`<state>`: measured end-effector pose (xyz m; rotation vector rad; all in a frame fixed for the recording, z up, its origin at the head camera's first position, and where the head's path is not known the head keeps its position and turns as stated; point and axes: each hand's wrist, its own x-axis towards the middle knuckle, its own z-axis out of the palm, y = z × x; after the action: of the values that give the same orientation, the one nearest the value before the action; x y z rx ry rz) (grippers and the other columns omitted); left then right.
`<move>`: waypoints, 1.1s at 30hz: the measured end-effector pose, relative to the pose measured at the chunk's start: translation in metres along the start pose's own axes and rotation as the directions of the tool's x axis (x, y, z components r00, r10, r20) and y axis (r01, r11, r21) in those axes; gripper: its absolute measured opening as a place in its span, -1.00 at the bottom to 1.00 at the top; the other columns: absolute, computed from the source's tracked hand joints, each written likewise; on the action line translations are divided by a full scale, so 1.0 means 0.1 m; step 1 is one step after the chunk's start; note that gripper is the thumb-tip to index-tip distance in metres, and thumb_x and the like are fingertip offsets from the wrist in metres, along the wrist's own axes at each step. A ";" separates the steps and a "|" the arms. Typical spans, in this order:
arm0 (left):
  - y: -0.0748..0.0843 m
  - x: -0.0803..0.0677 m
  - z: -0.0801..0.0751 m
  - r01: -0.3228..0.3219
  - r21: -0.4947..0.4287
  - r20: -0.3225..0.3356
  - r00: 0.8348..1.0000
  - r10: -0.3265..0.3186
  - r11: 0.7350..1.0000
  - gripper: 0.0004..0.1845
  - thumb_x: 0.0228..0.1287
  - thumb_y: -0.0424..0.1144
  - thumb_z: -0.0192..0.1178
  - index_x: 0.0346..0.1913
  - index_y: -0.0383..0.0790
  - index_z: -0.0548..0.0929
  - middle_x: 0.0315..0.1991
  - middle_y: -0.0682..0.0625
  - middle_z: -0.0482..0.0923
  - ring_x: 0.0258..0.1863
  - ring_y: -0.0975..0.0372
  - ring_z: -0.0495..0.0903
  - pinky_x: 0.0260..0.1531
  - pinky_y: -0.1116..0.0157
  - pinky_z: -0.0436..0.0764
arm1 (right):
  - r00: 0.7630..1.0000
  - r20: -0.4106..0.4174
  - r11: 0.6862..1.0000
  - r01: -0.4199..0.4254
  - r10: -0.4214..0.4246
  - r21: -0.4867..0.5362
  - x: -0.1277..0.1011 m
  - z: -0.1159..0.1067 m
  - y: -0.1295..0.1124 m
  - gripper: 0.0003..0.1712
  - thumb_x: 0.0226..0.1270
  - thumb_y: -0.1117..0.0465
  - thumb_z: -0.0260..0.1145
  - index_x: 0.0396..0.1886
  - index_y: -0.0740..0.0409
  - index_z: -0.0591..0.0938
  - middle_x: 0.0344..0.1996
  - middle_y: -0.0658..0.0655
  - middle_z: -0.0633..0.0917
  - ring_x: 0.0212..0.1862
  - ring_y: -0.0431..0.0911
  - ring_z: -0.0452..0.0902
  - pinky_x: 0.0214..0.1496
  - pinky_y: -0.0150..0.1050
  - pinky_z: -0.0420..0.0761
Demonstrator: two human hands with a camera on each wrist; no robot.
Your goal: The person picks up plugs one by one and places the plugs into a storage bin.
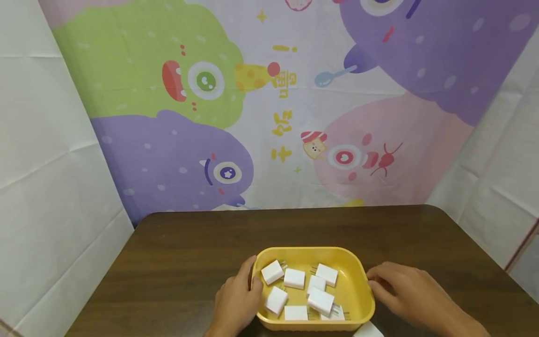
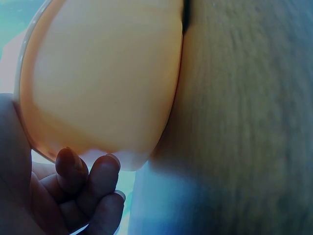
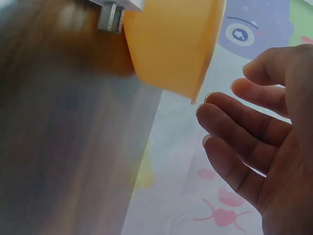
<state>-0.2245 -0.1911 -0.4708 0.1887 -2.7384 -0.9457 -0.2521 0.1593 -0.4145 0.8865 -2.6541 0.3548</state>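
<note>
A yellow plastic tray (image 1: 311, 250) stands near the front edge of a dark wooden table (image 1: 181, 252). Several white plug adapters (image 1: 294, 278) with metal prongs lie loose inside it. My left hand (image 1: 237, 299) grips the tray's left end, thumb along the rim. In the left wrist view its fingers (image 2: 88, 181) curl against the tray's outer wall (image 2: 107, 73). My right hand (image 1: 400, 290) lies beside the tray's right end with relaxed fingers. In the right wrist view a small gap shows between that hand (image 3: 254, 142) and the tray rim (image 3: 208, 54).
One more white adapter (image 1: 368, 330) lies on the table outside the tray, at its front right corner; its prongs (image 3: 110, 17) show in the right wrist view. A cartoon-monster cloth (image 1: 269, 107) hangs behind the table, with white sheets at both sides.
</note>
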 end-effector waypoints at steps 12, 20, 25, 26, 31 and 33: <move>-0.05 -0.01 0.00 0.016 -0.004 0.044 0.999 -0.016 1.000 -0.48 0.35 -0.10 0.09 0.38 0.02 0.49 -0.18 -0.05 0.74 -0.29 0.08 0.70 -0.29 -0.06 0.55 | 0.999 0.029 0.998 -0.047 0.046 0.047 -0.19 0.12 -0.01 -0.91 0.26 0.04 0.45 -0.32 -0.28 0.67 -0.42 -0.44 0.50 -0.43 -0.48 0.34 -0.41 -0.35 0.51; -0.04 -0.03 0.01 0.019 -0.003 0.040 0.999 -0.019 1.000 -0.48 0.35 -0.10 0.10 0.37 0.02 0.49 -0.19 -0.06 0.74 -0.28 0.05 0.70 -0.26 -0.06 0.56 | 0.966 0.237 0.983 -0.133 0.101 0.125 -0.34 0.17 0.03 -0.94 0.33 -0.04 0.38 -0.25 -0.27 0.68 -0.40 -0.41 0.50 -0.46 -0.45 0.33 -0.45 -0.37 0.46; -0.04 -0.03 -0.01 0.018 -0.007 0.021 1.000 -0.018 1.000 -0.48 0.34 -0.11 0.11 0.37 0.01 0.50 -0.21 -0.06 0.75 -0.28 0.06 0.70 -0.27 -0.06 0.56 | 0.956 0.288 0.984 -0.102 0.056 0.148 -0.35 0.19 0.05 -0.78 0.37 -0.15 0.31 -0.12 -0.23 0.72 -0.39 -0.42 0.47 -0.43 -0.45 0.32 -0.43 -0.34 0.46; -0.04 -0.03 -0.01 0.021 -0.007 0.023 1.000 -0.021 1.000 -0.48 0.34 -0.11 0.11 0.37 0.01 0.50 -0.21 -0.05 0.75 -0.28 0.06 0.70 -0.27 -0.06 0.56 | 0.955 0.294 0.984 -0.094 0.046 0.152 -0.36 0.19 0.05 -0.76 0.37 -0.16 0.30 -0.10 -0.23 0.72 -0.40 -0.42 0.47 -0.43 -0.45 0.32 -0.44 -0.34 0.45; -0.04 -0.04 -0.02 0.024 -0.007 0.030 0.999 -0.024 1.000 -0.47 0.35 -0.10 0.11 0.38 0.02 0.49 -0.17 -0.05 0.74 -0.25 0.05 0.70 -0.26 -0.07 0.56 | 0.961 0.272 0.986 -0.001 -0.045 0.167 -0.37 0.18 0.06 -0.82 0.39 -0.12 0.30 -0.09 -0.31 0.72 -0.39 -0.44 0.45 -0.41 -0.46 0.32 -0.45 -0.32 0.43; -0.05 -0.04 -0.01 0.022 -0.006 0.029 0.999 -0.022 1.000 -0.48 0.35 -0.10 0.11 0.38 0.02 0.49 -0.17 -0.05 0.74 -0.24 0.05 0.71 -0.26 -0.08 0.56 | 0.964 0.255 0.986 0.038 -0.079 0.161 -0.38 0.18 0.06 -0.83 0.39 -0.10 0.31 -0.09 -0.34 0.71 -0.37 -0.45 0.46 -0.38 -0.47 0.34 -0.44 -0.31 0.46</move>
<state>-0.2203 -0.1948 -0.4735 0.2058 -2.7642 -0.9705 -0.2313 0.1784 -0.4460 1.1284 -2.8615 0.4640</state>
